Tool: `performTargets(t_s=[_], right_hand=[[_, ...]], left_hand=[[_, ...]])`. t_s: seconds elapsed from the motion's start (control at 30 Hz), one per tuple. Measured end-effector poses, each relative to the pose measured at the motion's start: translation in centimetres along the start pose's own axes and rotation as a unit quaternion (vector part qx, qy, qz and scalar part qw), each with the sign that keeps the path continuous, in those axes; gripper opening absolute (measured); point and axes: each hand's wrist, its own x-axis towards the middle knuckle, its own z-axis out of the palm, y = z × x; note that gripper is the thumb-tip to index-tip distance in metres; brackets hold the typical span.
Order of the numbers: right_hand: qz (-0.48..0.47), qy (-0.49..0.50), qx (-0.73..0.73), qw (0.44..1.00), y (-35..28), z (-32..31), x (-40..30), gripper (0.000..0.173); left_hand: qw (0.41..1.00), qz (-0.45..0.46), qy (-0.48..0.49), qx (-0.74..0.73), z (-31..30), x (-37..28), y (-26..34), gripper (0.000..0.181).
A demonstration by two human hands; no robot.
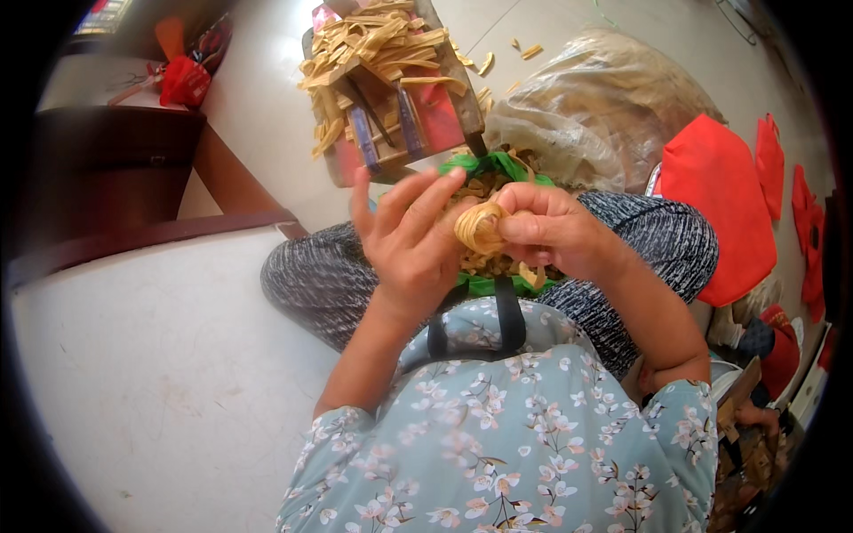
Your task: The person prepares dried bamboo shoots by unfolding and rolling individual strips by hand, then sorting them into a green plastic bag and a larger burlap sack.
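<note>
My right hand (556, 230) pinches a small wound bundle of tan, leaf-like strips (478, 228) between thumb and fingers. Against the bundle's left side rests my left hand (413, 233), its index finger reaching behind it and its other fingers raised and spread. The left thumb is hidden. A loose tan end (532, 274) hangs below the right hand. Under both hands, between my knees, lies a green plastic bag (500, 165) holding more tan pieces, partly covered by the hands.
Ahead stands a low wooden bench (460, 86) heaped with tan strips (373, 40). A stuffed clear plastic sack (600, 100) and a red bag (723, 206) lie to the right. At left is a white surface (166, 360). Another person's hand (760, 420) shows lower right.
</note>
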Motion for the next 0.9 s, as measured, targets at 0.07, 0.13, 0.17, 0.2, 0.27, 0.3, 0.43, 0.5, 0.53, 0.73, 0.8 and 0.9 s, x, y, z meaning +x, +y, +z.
performTargets(t_s=[0.07, 0.13, 0.17, 0.2, 0.27, 0.3, 0.43, 0.5, 0.53, 0.73, 0.8, 0.9], right_hand=[[-0.007, 0.038, -0.051, 0.998, 0.0, -0.3, 0.0, 0.010], [-0.021, 0.075, -0.070, 0.994, 0.3, -0.5, 0.1, 0.013], [-0.028, 0.081, -0.082, 0.993, 0.3, -0.4, 0.0, 0.017], [-0.035, 0.087, -0.093, 0.991, 0.2, -0.3, 0.0, 0.021], [-0.051, 0.095, -0.103, 0.989, 0.4, -0.3, 0.2, 0.028], [-0.060, 0.096, -0.103, 0.988, 0.8, -0.3, 0.4, 0.031], [-0.045, 0.017, -0.027, 0.998, 0.2, -0.1, 0.1, 0.034], [-0.041, 0.036, -0.062, 0.997, 0.5, 0.1, 0.1, 0.033], [-0.040, 0.045, -0.079, 0.995, 0.7, 0.1, 0.1, 0.032], [-0.092, 0.050, -0.188, 0.977, 0.7, -0.5, -0.2, 0.033], [-0.080, 0.063, -0.210, 0.972, -0.9, -0.9, -1.8, 0.036], [-0.114, 0.072, -0.344, 0.929, -0.5, -1.2, -2.0, 0.028]], left_hand=[[0.996, -0.058, 0.009, -0.067, 0.5, -0.4, -0.2, 0.012], [0.988, -0.092, 0.053, -0.115, 1.4, -1.0, -0.8, 0.016], [0.991, -0.053, 0.054, -0.110, 1.1, -1.2, -0.7, 0.016], [0.993, -0.014, 0.054, -0.104, 0.6, -1.3, -0.5, 0.016], [0.995, 0.069, 0.035, -0.064, -0.4, -0.8, 0.8, 0.018], [0.997, 0.065, 0.025, -0.036, -0.4, -0.9, 1.2, 0.018], [0.998, -0.005, -0.013, -0.063, 0.1, -1.7, 1.6, 0.020], [0.974, -0.097, -0.038, -0.200, 0.8, -2.1, 1.0, 0.019], [0.948, -0.160, -0.065, -0.266, 0.6, -2.1, 1.3, 0.014], [0.655, -0.478, -0.100, -0.576, 0.5, -2.5, 0.2, 0.012], [0.656, -0.482, -0.050, -0.578, -0.4, -2.6, -0.9, 0.012], [0.656, -0.459, -0.025, -0.598, -0.1, -3.3, -1.7, 0.013]])
